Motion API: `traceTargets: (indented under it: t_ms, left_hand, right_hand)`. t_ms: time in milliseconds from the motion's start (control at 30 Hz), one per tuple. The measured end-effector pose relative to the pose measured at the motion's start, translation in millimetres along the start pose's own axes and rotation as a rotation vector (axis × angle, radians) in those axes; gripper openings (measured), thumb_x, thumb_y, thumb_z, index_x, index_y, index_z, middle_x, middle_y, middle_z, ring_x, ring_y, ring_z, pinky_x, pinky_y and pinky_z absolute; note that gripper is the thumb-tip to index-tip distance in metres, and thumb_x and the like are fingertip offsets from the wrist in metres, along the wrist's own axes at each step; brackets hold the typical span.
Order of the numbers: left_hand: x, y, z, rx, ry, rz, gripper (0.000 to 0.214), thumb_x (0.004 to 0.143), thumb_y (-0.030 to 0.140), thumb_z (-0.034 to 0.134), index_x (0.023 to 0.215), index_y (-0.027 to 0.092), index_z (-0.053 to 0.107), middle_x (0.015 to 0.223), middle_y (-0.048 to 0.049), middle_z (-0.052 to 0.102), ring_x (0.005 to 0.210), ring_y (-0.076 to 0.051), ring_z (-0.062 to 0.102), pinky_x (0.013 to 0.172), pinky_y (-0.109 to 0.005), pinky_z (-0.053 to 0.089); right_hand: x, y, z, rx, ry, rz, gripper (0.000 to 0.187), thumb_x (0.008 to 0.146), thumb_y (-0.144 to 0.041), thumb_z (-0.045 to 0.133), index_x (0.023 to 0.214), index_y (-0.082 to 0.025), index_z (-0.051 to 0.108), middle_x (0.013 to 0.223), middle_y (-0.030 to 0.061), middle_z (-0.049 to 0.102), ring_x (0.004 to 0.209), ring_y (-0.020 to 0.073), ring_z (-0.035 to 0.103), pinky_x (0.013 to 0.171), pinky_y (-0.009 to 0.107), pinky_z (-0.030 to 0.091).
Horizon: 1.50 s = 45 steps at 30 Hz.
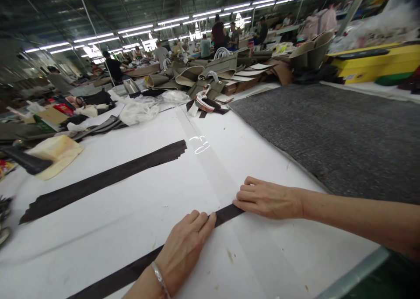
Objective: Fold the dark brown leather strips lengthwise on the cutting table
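Note:
A long dark brown fabric-like strip (226, 215) runs slantwise across the white tabletop in front of me. My left hand (185, 246), with a silver bangle at the wrist, lies over its middle, fingers closed together at the strip. At the strip's right end, my right hand (264, 198) has its fingers curled and closed on it. Between the two hands a short stretch of the strip shows flat on the table; farther left it passes under my left hand and wrist. Beyond it lies a stack of similar dark strips (108, 176) with stepped ends.
A dark grey felt-like mat (334, 132) covers the right side of the white table (131, 216). A cream block with a black handle (61, 152) sits at left. Tape rolls (205, 102), plastic bags (141, 110), olive bag pieces and yellow boxes (377, 65) stand behind. Several people work farther off.

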<state>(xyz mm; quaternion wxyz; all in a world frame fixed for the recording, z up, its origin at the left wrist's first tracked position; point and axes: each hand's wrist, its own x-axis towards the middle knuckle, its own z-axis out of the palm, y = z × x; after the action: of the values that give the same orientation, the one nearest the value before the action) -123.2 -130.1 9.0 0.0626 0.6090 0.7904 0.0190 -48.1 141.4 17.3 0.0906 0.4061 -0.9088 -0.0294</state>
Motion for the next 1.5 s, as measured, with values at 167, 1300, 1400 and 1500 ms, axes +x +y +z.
traceTargets:
  t_ms: [167,1300,1400,1500]
  left_hand:
    - [6.5,2.6,-4.8,-0.005,-0.023,-0.04,0.053,0.09,0.002,0.039,0.14,0.019,0.033,0.102,-0.005,0.057,0.091,-0.02,0.051,0.085,-0.034,0.047]
    - [46.7,28.4,-5.2,0.15,-0.011,0.038,0.05,0.086,-0.003,0.043,0.133,0.012,0.037,0.105,-0.007,0.057,0.088,-0.019,0.055,0.079,-0.034,0.05]
    - [53.0,32.8,-12.1,0.172,-0.053,0.01,0.054,0.085,-0.004,0.041,0.135,0.015,0.035,0.107,-0.0066,0.057,0.087,-0.018,0.056,0.076,-0.032,0.051]
    - [59.9,37.3,-16.9,0.194,-0.074,-0.013,0.055,0.085,-0.004,0.041,0.136,0.017,0.037,0.106,-0.0065,0.058,0.085,-0.018,0.058,0.073,-0.031,0.051]
  right_hand:
    - [-2.7,4.7,2.1,0.016,0.008,-0.01,0.023,0.097,-0.011,0.037,0.11,-0.012,0.056,0.082,0.0044,0.053,0.076,0.0168,0.047,0.077,0.033,0.036]
    - [-51.0,14.0,-5.2,-0.005,-0.05,0.115,0.027,0.098,-0.012,0.033,0.114,-0.01,0.055,0.09,0.0082,0.057,0.084,0.0182,0.05,0.08,0.036,0.039]
    - [-52.7,13.9,-6.3,-0.013,-0.035,0.123,0.027,0.097,-0.011,0.033,0.111,-0.011,0.056,0.087,0.0078,0.057,0.082,0.018,0.05,0.08,0.036,0.039]
    - [-55.1,13.7,-7.7,-0.02,-0.021,0.13,0.026,0.097,-0.011,0.034,0.11,-0.011,0.057,0.086,0.0075,0.057,0.081,0.0178,0.051,0.079,0.035,0.039]
